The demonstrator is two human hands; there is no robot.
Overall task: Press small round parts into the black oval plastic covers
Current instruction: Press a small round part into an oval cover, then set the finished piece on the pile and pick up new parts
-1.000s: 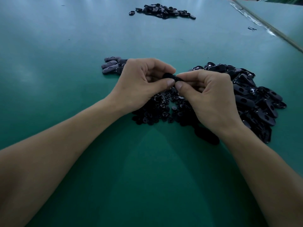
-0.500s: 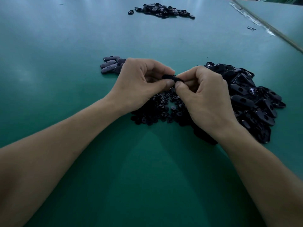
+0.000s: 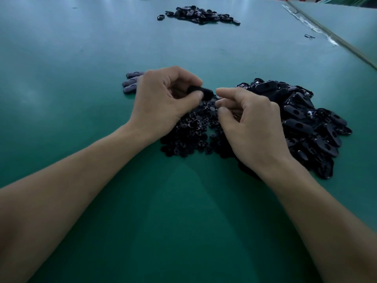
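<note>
While left hand (image 3: 163,105) pinches oval cover (image 3: 201,91), right hand (image 3: 252,125) beside it, loosely spread

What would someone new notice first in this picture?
Two bare hands at mid-table: the left hand pinches a black oval cover, the right hand hovers beside it. Under them lies a heap of small round parts, with a larger pile of oval covers to its right.

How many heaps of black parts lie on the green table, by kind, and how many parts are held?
Heap of small round parts: 1
Large heap of oval covers: 1
Small group of oval covers: 1
Far heap, kind unclear: 1
Oval cover in the left hand: 1
Total: 5
</note>
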